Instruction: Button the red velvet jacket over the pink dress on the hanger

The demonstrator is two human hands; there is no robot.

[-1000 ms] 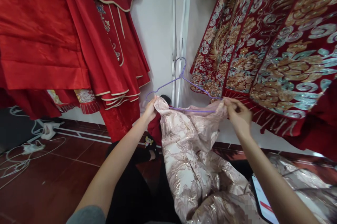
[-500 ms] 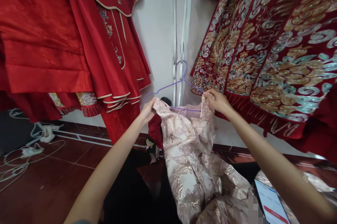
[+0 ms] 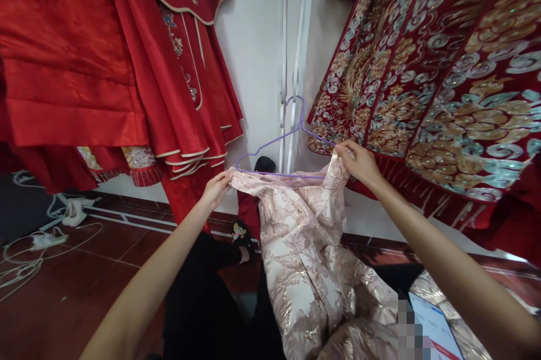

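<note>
A pale pink brocade dress (image 3: 296,236) with metallic gold pattern is stretched between my two hands, its skirt draped down across my lap. My left hand (image 3: 217,188) pinches the dress at its left shoulder. At the right shoulder, my right hand (image 3: 355,163) grips the fabric beside the end of a purple hanger (image 3: 274,139). The hanger's lower bar runs along the dress's neckline, and its hook points up in front of white straps. Whether both shoulders sit over the hanger's ends I cannot tell.
Red embroidered garments (image 3: 169,67) hang at the left, and a heavily sequined red garment (image 3: 422,78) hangs at the right. White straps (image 3: 291,39) run down the wall between them. A lit phone (image 3: 435,320) lies at lower right. White cables (image 3: 38,258) trail over the floor at left.
My left hand has moved left and slightly down, pulling the dress's left shoulder outward and widening the neckline. My right hand and the hanger have shifted slightly right.
</note>
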